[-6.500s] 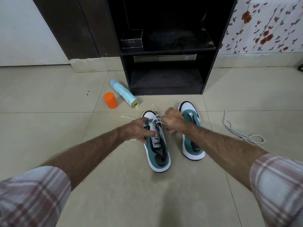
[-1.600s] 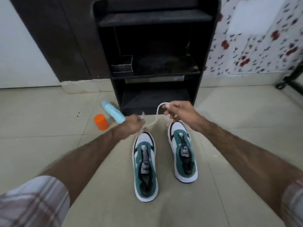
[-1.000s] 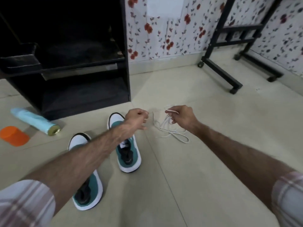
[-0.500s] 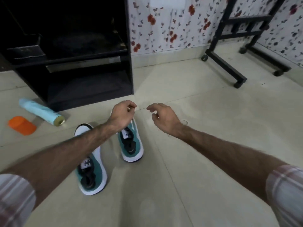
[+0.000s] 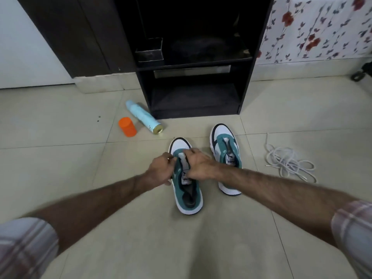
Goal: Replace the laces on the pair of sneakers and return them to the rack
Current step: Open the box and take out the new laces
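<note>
Counting the floor: two teal-and-white sneakers, both unlaced. Left hand and right hand both curled on the near sneaker, each grip pinching its eyelet flaps beside the tongue; half a second before, they hovered empty. The second sneaker stood just at its 3 o'clock. One loose pile of white laces lay farther toward 3 o'clock. One black rack stood at 12 o'clock, one spray can and one orange cap at 10 o'clock.

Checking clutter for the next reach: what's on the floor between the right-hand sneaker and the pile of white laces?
Nothing. In the head view, only bare floor tile separates the right-hand sneaker from the white laces.
</note>
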